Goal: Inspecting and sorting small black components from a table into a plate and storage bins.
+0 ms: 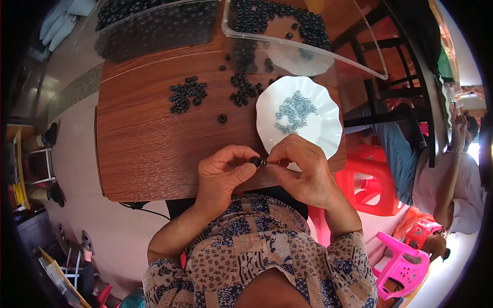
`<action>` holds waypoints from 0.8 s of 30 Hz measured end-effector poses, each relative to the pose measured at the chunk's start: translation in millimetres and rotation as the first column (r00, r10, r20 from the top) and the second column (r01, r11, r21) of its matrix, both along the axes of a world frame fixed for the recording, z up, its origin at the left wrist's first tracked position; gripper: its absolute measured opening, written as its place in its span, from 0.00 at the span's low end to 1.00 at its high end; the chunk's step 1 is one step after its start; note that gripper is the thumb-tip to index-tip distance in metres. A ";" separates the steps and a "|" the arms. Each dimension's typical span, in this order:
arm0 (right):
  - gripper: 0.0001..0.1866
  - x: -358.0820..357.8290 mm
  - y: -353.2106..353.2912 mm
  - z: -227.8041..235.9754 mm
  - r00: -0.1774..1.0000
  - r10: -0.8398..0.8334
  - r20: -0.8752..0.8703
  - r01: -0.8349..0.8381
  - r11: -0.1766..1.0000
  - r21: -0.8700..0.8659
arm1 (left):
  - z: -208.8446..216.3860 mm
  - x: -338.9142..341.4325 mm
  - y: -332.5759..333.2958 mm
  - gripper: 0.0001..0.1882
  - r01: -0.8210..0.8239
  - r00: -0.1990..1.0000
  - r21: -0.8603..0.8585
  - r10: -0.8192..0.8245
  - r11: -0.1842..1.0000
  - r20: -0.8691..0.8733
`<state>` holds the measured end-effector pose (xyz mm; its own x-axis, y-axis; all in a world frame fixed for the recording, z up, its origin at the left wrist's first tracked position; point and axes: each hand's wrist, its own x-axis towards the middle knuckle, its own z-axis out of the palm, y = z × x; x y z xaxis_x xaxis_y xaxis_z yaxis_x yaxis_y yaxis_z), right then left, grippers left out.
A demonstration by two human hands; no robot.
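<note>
Between the thumb and finger of my left hand (226,169) is a small black ring-shaped part (255,161). Close against it, my right hand (303,167) pinches a tiny silvery coil-like piece (264,162), too small to make out fully. Both hands meet over the table's near edge. Just beyond my right hand lies a white plate with a wavy rim (333,110), bearing a heap of small silvery pieces (296,110). One loose black ring (222,118) sits on the wood beyond my left hand. Farther off are two clusters of similar black parts (187,94).
Along the far side of the brown wooden table (149,138) stand two clear plastic trays, left (154,38) and right (308,49), with many black parts. Red stools (367,185) and a pink chair (403,264) stand to the right, where another person (441,179) sits.
</note>
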<state>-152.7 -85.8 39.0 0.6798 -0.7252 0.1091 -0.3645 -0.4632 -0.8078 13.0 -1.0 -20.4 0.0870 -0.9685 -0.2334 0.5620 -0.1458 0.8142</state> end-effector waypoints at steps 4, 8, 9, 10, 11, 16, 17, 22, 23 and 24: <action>0.08 7.3 -1.8 -1.8 0.999 0.027 0.037 -0.030 0.994 0.102 | 2.0 3.2 1.8 0.09 -0.006 0.993 -0.090 0.016 0.996 0.117; 0.06 9.7 -2.1 1.4 0.999 0.028 -0.030 -0.022 0.982 0.185 | 2.7 8.6 1.6 0.10 0.062 0.919 -0.226 0.033 0.972 0.393; 0.06 10.2 -1.9 1.5 0.999 0.009 -0.045 0.003 0.971 0.239 | 1.7 9.7 1.7 0.10 0.089 0.884 -0.281 0.054 0.956 0.465; 0.06 10.9 -1.7 1.5 0.998 -0.009 -0.063 0.027 0.956 0.292 | 1.3 9.7 1.9 0.10 0.083 0.882 -0.284 0.062 0.955 0.468; 0.06 12.8 -1.7 2.6 0.998 -0.003 -0.060 0.020 0.957 0.288 | 1.1 9.6 2.1 0.09 0.073 0.893 -0.286 0.065 0.955 0.445; 0.07 19.3 -1.7 3.7 0.998 -0.050 -0.045 0.066 0.851 0.520 | -5.2 13.0 7.6 0.11 0.062 0.992 -0.173 -0.042 0.983 0.115; 0.07 20.5 -1.3 4.5 0.998 -0.041 -0.039 0.055 0.854 0.517 | -4.3 12.5 8.2 0.12 0.079 0.996 -0.126 -0.082 0.989 -0.022; 0.04 38.4 -0.3 5.2 0.965 -0.188 0.184 -0.028 0.624 0.781 | -9.8 25.2 4.2 0.14 0.150 0.931 -0.183 -0.201 0.972 -0.306; 0.04 44.9 -1.4 4.3 0.966 -0.180 0.185 -0.033 0.626 0.779 | -9.9 29.7 4.8 0.14 0.128 0.925 -0.170 -0.180 0.977 -0.336; 0.03 53.7 -5.1 1.8 0.976 -0.159 0.147 0.039 0.797 0.603 | -10.0 34.2 6.2 0.14 0.107 0.917 -0.156 -0.158 0.982 -0.366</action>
